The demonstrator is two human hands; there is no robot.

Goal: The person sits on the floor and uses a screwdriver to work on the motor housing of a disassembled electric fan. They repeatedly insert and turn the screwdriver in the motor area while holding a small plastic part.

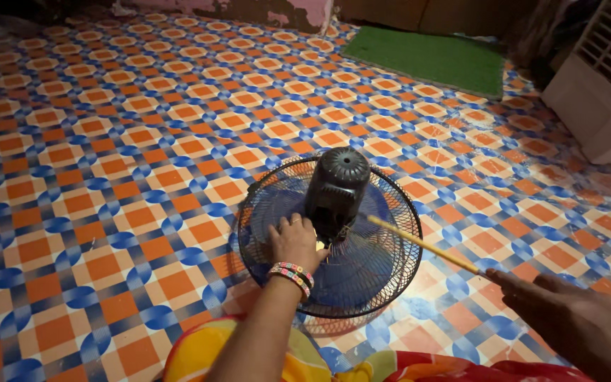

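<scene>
A patterned floor covering (107, 177) of orange, white and blue squares and rings fills nearly the whole view. A green mat (429, 56) lies flat on it near the far edge, right of the middle. At the far right corner stands a white appliance (602, 99) with a slatted grille on its upper part, its base resting on the floor covering. Along the far edge runs a pink wall (263, 10) with dark, worn patches. At the near edge shows bright cloth (199, 350) in yellow, orange and red.
</scene>
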